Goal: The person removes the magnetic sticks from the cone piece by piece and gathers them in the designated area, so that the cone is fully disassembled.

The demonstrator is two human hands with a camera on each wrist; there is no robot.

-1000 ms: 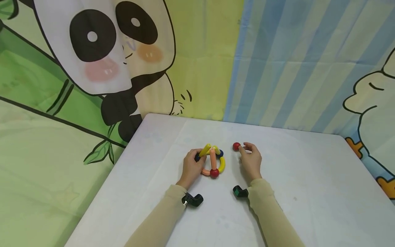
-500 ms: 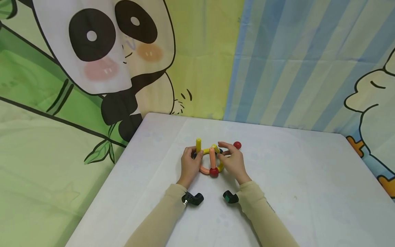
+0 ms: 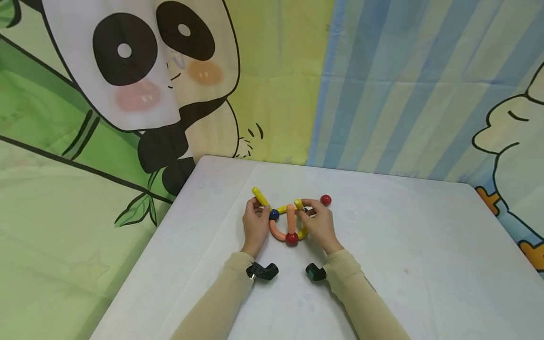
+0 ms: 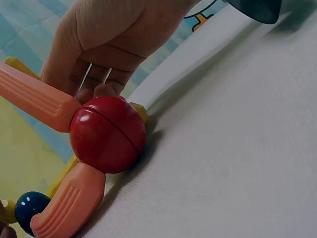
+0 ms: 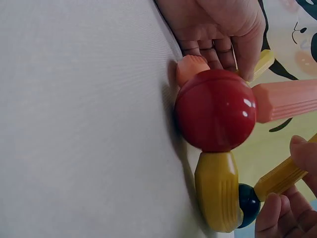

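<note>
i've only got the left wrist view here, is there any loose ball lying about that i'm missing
Observer: Yes. In the head view, a loose red ball lies on the table, just beyond the right hand.

Operator: ok and what's the right hand holding, i can't make it out from here

Observer: The right wrist view shows it pinching a yellow stick, one end of which meets a dark blue ball.
</note>
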